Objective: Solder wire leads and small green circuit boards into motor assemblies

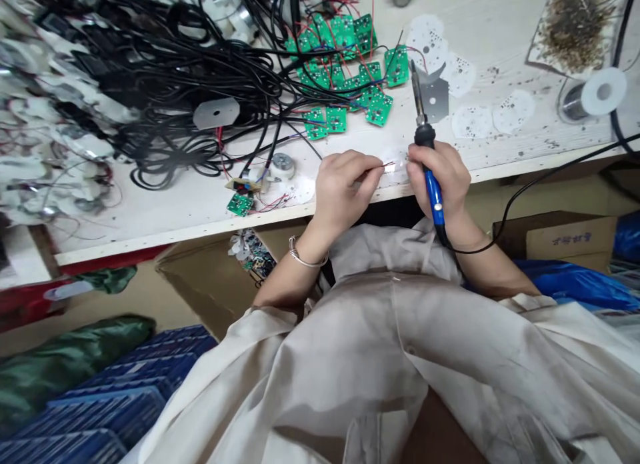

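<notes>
My right hand (445, 177) is closed around a blue-handled soldering iron (434, 196), its metal tip pointing up and away over the bench. Between the pinched thumb and forefinger of my left hand (345, 184) is a thin red wire (388, 165), whose end sticks out to the right. Both hands are at the front edge of the white bench (350, 141), a short gap apart. Several green circuit boards (336, 119) with red and black leads lie just beyond my left hand. A grey plate (434, 99) lies under the iron's shaft.
Black cables (225, 71) and white housings (60, 144) crowd the left side. A small motor-like part (283, 165) sits left of my left hand. Solder spool (575, 104) and a dirty pad (570, 31) are at right. The iron's cord (520, 194) loops over my right forearm.
</notes>
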A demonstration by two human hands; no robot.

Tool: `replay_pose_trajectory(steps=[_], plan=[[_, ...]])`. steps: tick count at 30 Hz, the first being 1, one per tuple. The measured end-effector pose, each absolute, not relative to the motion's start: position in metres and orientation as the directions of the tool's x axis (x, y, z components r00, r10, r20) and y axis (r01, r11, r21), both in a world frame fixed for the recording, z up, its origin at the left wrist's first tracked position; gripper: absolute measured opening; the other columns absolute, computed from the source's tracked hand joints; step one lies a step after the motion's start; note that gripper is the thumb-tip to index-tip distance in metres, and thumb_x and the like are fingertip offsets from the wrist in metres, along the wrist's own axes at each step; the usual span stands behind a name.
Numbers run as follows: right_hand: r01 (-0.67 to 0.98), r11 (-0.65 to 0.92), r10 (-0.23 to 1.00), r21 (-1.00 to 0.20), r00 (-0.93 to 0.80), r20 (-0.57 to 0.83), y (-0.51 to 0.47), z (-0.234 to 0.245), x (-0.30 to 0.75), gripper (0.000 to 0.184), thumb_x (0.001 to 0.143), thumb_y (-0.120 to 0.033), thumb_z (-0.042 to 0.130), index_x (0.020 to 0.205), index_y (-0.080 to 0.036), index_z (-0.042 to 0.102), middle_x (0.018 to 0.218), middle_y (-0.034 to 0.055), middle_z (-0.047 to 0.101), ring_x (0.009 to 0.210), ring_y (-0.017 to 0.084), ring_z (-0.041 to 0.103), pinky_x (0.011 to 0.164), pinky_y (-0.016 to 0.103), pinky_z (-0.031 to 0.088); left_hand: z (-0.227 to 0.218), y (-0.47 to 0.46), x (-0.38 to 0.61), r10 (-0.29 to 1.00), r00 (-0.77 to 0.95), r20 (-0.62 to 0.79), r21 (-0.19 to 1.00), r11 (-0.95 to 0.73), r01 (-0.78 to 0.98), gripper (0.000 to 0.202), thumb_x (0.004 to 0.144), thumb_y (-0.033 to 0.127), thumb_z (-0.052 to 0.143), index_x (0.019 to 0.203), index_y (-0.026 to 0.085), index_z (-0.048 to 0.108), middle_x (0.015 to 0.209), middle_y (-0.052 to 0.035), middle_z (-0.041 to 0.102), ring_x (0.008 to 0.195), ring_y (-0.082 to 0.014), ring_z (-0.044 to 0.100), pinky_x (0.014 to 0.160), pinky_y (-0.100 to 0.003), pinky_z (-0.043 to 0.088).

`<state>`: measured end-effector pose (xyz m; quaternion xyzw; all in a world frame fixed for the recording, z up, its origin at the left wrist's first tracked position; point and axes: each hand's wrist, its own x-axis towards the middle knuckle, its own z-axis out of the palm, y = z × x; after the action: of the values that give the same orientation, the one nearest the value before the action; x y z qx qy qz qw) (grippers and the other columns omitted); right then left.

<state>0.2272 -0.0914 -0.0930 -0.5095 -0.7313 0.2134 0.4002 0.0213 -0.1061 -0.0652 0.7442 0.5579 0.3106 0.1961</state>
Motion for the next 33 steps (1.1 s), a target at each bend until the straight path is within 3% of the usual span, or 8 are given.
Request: replay_pose_trajectory(steps=[3, 5, 10, 17, 23, 33], plan=[[0.682, 0.551, 0.793, -0.482, -0.247, 0.557, -0.09, -0.091, 0.224, 0.038, 0.098, -0.057, 0.052, 0.116, -0.027, 0.069, 0.1, 0.0069, 0.067, 0.096, 0.021, 0.064, 0.09, 0.042, 0.055, -0.067, -0.107, 0.022, 0.894, 0.17, 0.415, 0.688, -0.431, 0.584, 0.016, 0.103, 0.03, 0.057, 0.096, 0.022, 0.069, 0.086, -0.0003, 0.074, 0.081, -0.015, 0.067, 0.079, -0.03, 0.05], [0.739, 0.555, 0.767, -0.382, -0.277, 0.579, -0.089, -0.091, 0.219, 0.038, 0.099, -0.058, 0.05, 0.111, -0.027, 0.07, 0.098, 0.0066, 0.062, 0.094, 0.021, 0.059, 0.089, 0.041, 0.052, -0.068, -0.107, 0.021, 0.865, 0.17, 0.471, 0.685, -0.481, 0.547, 0.014, 0.103, 0.028, 0.058, 0.096, 0.022, 0.069, 0.086, 0.0, 0.074, 0.08, -0.014, 0.068, 0.077, -0.029, 0.05], [0.762, 0.48, 0.859, -0.434, -0.309, 0.408, -0.087, -0.098, 0.212, 0.034, 0.102, -0.054, 0.044, 0.105, -0.029, 0.068, 0.097, 0.0037, 0.055, 0.096, 0.02, 0.054, 0.097, 0.044, 0.046, -0.07, -0.102, 0.019, 0.853, 0.159, 0.498, 0.648, -0.488, 0.584, 0.008, 0.1, 0.027, 0.064, 0.095, 0.023, 0.069, 0.087, 0.0008, 0.075, 0.082, -0.0144, 0.07, 0.076, -0.029, 0.051], [0.695, 0.524, 0.835, -0.493, -0.304, 0.459, -0.086, -0.097, 0.216, 0.031, 0.102, -0.051, 0.045, 0.103, -0.029, 0.066, 0.093, 0.0025, 0.051, 0.093, 0.019, 0.05, 0.095, 0.043, 0.044, -0.071, -0.103, 0.023, 0.849, 0.186, 0.494, 0.658, -0.505, 0.559, 0.007, 0.1, 0.026, 0.063, 0.096, 0.023, 0.069, 0.089, 0.0007, 0.076, 0.085, -0.0144, 0.07, 0.08, -0.029, 0.053], [0.683, 0.554, 0.812, -0.476, -0.316, 0.491, -0.086, -0.1, 0.214, 0.026, 0.102, -0.047, 0.048, 0.099, -0.029, 0.066, 0.089, 0.0013, 0.049, 0.087, 0.018, 0.048, 0.091, 0.041, 0.045, -0.07, -0.101, 0.022, 0.861, 0.18, 0.475, 0.707, -0.496, 0.504, 0.004, 0.098, 0.025, 0.067, 0.096, 0.023, 0.07, 0.09, 0.0006, 0.076, 0.085, -0.0142, 0.071, 0.078, -0.028, 0.055], [0.656, 0.497, 0.861, -0.569, -0.293, 0.415, -0.085, -0.099, 0.215, 0.033, 0.102, -0.052, 0.045, 0.1, -0.028, 0.066, 0.091, 0.002, 0.051, 0.094, 0.019, 0.052, 0.095, 0.043, 0.045, -0.075, -0.099, 0.027, 0.849, 0.126, 0.513, 0.722, -0.505, 0.473, 0.004, 0.097, 0.024, 0.069, 0.093, 0.024, 0.07, 0.086, 0.0009, 0.072, 0.081, -0.014, 0.068, 0.075, -0.029, 0.055]])
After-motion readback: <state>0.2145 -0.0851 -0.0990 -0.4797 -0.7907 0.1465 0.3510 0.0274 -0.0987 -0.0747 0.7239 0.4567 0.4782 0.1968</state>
